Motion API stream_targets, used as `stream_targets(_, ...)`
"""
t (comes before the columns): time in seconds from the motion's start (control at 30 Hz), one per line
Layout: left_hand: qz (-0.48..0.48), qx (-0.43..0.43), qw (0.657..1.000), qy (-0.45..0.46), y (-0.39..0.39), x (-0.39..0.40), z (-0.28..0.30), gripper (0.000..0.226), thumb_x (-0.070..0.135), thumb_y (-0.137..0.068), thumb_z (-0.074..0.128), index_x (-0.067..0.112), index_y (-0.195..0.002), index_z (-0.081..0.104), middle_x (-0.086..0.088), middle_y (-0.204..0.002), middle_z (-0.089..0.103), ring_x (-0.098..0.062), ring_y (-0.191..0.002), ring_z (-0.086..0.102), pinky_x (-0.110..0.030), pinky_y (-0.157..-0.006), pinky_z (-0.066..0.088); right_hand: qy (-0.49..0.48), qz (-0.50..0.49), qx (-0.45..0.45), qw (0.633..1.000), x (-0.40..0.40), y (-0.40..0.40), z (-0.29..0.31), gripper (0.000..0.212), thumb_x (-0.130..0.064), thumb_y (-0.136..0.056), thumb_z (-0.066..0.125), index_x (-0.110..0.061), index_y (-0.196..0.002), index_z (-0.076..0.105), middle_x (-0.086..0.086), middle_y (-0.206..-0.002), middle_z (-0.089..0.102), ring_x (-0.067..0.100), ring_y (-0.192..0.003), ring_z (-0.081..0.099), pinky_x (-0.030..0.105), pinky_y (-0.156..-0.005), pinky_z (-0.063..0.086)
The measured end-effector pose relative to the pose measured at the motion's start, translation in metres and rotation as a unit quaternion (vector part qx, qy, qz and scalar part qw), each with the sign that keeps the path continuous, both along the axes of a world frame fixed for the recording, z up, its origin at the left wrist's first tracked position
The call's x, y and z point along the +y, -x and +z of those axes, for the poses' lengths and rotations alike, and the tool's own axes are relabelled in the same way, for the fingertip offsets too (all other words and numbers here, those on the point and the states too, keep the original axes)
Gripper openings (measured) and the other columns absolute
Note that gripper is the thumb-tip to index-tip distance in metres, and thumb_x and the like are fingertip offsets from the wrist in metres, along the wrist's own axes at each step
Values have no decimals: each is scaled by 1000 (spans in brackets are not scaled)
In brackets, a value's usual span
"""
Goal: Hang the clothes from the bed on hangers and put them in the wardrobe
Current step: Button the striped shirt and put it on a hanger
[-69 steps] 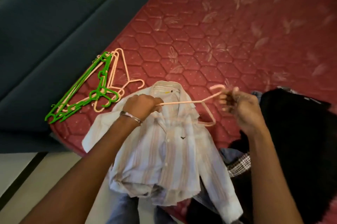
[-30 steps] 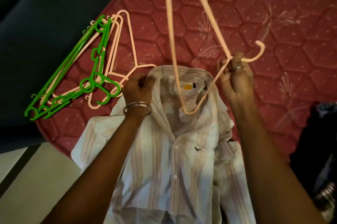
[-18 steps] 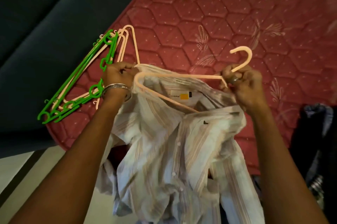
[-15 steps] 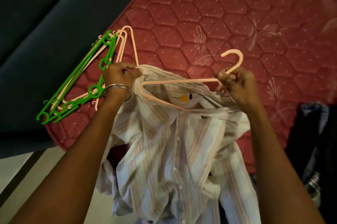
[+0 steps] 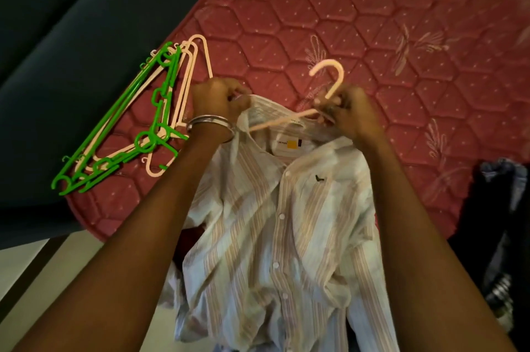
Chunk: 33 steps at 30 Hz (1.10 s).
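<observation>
The striped shirt [image 5: 286,222] is pinched at its shoulder by the left hand [image 5: 219,99]; the peach hanger [image 5: 329,85] is gripped at its neck by the right hand [image 5: 348,112].

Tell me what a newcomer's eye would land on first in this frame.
First, the striped shirt held up mid-frame, with a peach hanger being worked into its collar: the left hand pinches the shirt's shoulder, the right hand grips the hanger below its hook. Next, the bright green and peach hangers piled at the left on the red quilted mattress.
</observation>
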<state>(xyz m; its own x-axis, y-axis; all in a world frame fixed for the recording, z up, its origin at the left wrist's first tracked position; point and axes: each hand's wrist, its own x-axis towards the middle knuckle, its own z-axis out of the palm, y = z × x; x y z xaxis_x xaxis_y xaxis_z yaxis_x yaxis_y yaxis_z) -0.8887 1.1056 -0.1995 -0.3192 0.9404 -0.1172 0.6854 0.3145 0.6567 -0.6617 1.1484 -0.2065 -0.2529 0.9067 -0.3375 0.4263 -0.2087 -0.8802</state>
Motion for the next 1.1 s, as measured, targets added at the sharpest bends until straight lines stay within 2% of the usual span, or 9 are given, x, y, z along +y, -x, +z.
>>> stream_targets(0.13, 82, -151, 984, -48, -17, 7, -16, 24, 8, -76, 73, 12, -99, 73, 1, -65, 59, 2, -52, 49, -20, -61, 47, -7, -46, 64, 997, 45, 38, -2, 19, 2, -92, 57, -8, -105, 47, -1, -51, 58, 10, -41, 53, 21, -39, 39)
stream_targets(0.23, 145, -273, 946, -94, -17, 2, -33, 39, 18, -74, 76, 17, -110, 62, 4, -71, 56, 1, -61, 54, -25, -65, 51, -8, -92, 13, 996, 68, 50, -14, 13, -8, -92, 43, -12, -80, 45, 2, -53, 48, 12, -50, 59, 24, -42, 32)
stream_targets(0.37, 160, -86, 979, -95, -42, -30, -68, 48, 36, -69, 80, 9, -104, 61, -10, -93, 62, -17, -78, 57, -30, -67, 49, -85, -35, -97, 991, 89, 55, -43, 6, -8, -94, 46, -7, -88, 47, 8, -75, 45, 9, -64, 59, 28, -51, 43)
stream_targets(0.5, 0, -34, 984, 175, -85, -76, -107, 50, 46, -68, 78, 17, -102, 56, -5, -99, 57, -22, -90, 57, -34, -75, 49, -138, -6, -158, 978, 77, 56, -64, 63, -8, -89, 51, 1, -146, 25, 7, -93, 60, 22, -86, 56, 38, -86, 47)
stream_targets(0.6, -52, 62, 953, 290, -103, -110, -126, 59, 42, -80, 67, 17, -128, 42, -6, -115, 53, -26, -105, 55, -39, -86, 49, -181, -122, -222, 950, 25, 38, -77, 51, -6, -86, 59, -2, -135, 47, 13, -112, 61, 31, -106, 53, 37, -96, 34)
stream_targets(0.7, -43, -23, 975, 218, -109, -125, -131, 56, 19, -88, 58, 20, -139, 33, -7, -106, 61, -25, -96, 61, -36, -82, 50, -282, -232, -226, 903, -48, 13, -92, 20, -15, -87, 64, -7, -105, 62, 14, -101, 59, 27, -98, 49, 29, -93, 30)
stream_targets(0.8, -61, -110, 977, 173, -97, -125, -130, 73, 11, -85, 64, 27, -146, 28, 2, -78, 58, -18, -72, 60, -26, -70, 49, -137, -260, -223, 929, -109, -1, -111, 37, -37, -81, 71, -12, -105, 60, 12, -101, 55, 30, -97, 48, 36, -89, 37)
stream_targets(1.0, -264, -58, 881, 387, -79, -156, -119, 118, 19, -77, 75, 54, -138, -20, -20, -107, 62, -34, -92, 64, -39, -82, 55, -19, -62, -431, 900, -170, -6, -128, 37, -36, -79, 72, -12, -106, 63, 13, -101, 57, 36, -101, 49, 47, -78, 35)
stream_targets(1.1, -323, -9, 827, 459, -78, -173, -111, 118, 26, -74, 79, 40, -146, -13, -20, -129, 53, -35, -111, 58, -41, -92, 50, -65, -51, -350, 933, -180, -14, -125, 15, -12, -81, 58, -5, -92, 65, 17, -90, 61, 38, -90, 53, 44, -74, 42)
